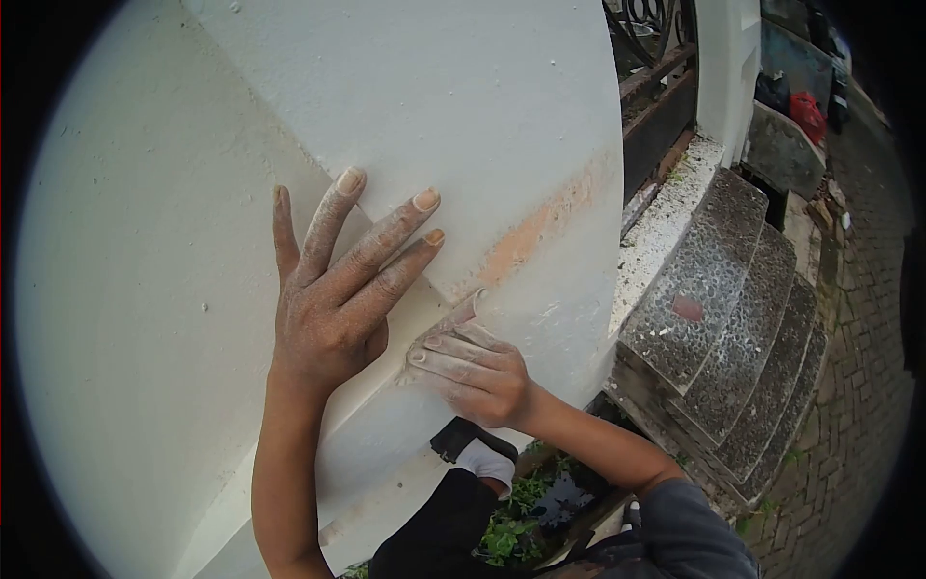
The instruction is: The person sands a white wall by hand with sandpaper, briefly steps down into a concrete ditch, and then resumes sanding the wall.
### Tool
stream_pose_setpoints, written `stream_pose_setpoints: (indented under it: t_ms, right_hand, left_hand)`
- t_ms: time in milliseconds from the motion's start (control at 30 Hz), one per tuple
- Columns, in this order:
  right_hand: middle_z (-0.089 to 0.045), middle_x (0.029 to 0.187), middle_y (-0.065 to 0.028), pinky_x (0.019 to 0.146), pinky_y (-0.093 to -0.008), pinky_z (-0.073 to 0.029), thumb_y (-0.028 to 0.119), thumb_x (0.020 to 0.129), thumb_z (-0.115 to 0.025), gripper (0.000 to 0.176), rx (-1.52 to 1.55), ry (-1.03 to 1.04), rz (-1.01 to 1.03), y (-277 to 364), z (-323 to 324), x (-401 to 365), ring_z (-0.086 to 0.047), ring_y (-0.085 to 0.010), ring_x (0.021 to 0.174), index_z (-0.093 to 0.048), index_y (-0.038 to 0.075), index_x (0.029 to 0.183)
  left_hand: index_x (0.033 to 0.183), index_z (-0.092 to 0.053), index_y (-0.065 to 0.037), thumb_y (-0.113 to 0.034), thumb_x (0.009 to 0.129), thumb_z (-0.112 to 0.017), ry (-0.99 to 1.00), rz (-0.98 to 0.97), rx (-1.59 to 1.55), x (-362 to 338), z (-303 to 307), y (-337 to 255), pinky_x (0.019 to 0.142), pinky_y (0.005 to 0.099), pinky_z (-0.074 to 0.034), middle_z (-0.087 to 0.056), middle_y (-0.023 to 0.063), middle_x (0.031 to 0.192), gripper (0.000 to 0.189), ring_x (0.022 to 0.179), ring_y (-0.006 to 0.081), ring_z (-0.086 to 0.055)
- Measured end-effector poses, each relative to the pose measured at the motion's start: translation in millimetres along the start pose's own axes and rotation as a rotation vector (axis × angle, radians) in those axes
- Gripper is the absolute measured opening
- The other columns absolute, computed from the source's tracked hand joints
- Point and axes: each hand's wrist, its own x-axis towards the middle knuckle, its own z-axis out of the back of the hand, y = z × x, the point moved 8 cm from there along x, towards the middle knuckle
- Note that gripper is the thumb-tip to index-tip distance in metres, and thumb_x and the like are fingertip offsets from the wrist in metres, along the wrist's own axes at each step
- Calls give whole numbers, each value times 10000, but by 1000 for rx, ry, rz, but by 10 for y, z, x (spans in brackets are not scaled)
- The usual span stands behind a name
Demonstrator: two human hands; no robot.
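Note:
My left hand [338, 280], coated in white dust, rests on the white wall [482, 96] with its fingers spread and nothing in it. Lower and to the right, my right hand [477, 372], dusty as well, presses a worn, folded sheet of sandpaper [467, 311] against the wall near a ledge-like edge. One reddish corner of the sheet sticks out beyond the fingers; the rest is mostly hidden under them. Up and right of the sandpaper, a bare orange-brown patch [526, 241] shows through the white paint.
My foot in a black shoe [458, 439] and white sock is on a pale ledge, above green plants [511, 531]. To the right are pebbled steps [694, 289], a dark metal gate [661, 96], a red bag [807, 116] and a paved path [868, 318].

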Motion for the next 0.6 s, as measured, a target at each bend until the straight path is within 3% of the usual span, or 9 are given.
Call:
stream_pose_setpoints:
  t_ms: [67,167,233,333,400,533,600]
  right_hand:
    - [-662,1032,-138,948,-447,-449,-24,721,-644,225,-298,-266,-160,-555,529,-48,-605,-313,1057,-667,-1,944]
    - [-663,1021,-160,940,-443,-451,-42,711,-656,232,-389,-498,-322,-746,695,-88,-609,-335,1043,-666,-6,940]
    - [-660,1050,-117,940,-441,-455,10,736,-626,207,-98,-204,-132,-168,209,20,-614,-300,1045,-679,20,937]
    - [-658,1063,-96,937,-447,-459,31,747,-608,199,-114,-39,-5,-256,165,-78,-618,-280,1041,-684,32,932]
    - [-667,1039,-121,925,-439,-468,-15,735,-624,220,-377,-358,-115,-755,701,-128,-613,-311,1046,-681,13,946]
    - [-670,1028,-131,919,-429,-471,-8,737,-642,200,-309,-357,-220,-538,515,-82,-617,-310,1041,-671,-14,935]
    - [-669,1028,-135,907,-422,-478,-9,737,-642,202,-288,-291,-151,-534,568,-97,-620,-310,1032,-670,-9,937]
  left_hand:
    - [1036,-649,-349,-23,764,-552,-7,-1,-1,8,18,26,1176,487,-57,-530,-176,1289,435,1352,165,-305]
    - [1030,-656,-334,-26,766,-550,-16,20,-40,0,0,-11,1173,493,-56,-535,-163,1289,419,1356,185,-300]
    - [1023,-663,-319,-22,766,-545,-33,19,-50,28,-3,-28,1170,498,-56,-542,-150,1287,410,1358,202,-298]
    - [1001,-675,-299,-28,778,-531,-24,-11,-8,-12,-14,-12,1166,505,-62,-554,-137,1278,380,1361,217,-293]
    - [993,-680,-288,-28,769,-543,-39,-33,-1,-5,-10,-10,1166,502,-68,-556,-131,1277,369,1364,224,-286]
    - [991,-684,-265,-10,751,-558,-72,-30,-62,16,0,-44,1161,516,-73,-556,-114,1282,372,1374,248,-263]
    - [994,-685,-249,12,741,-548,-53,-41,-26,13,15,-46,1155,530,-76,-557,-99,1285,388,1378,262,-252]
